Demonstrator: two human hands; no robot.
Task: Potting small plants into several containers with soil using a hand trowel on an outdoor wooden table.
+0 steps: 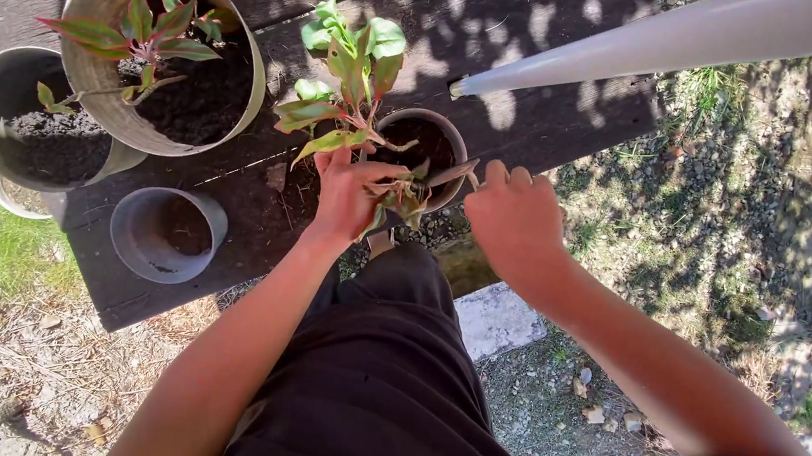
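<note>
Left hand [347,195] grips plant stems [397,195] over small soil-filled pot [422,146] on table [528,120]; right hand [513,216] curled at rim, grip unclear. Best kept low, upright, roots supported.

Both bare arms reach forward and down. The left hand [347,195] has its fingers curled in, palm down. The right hand [514,219] is bent at the wrist, fingers tucked under
</note>
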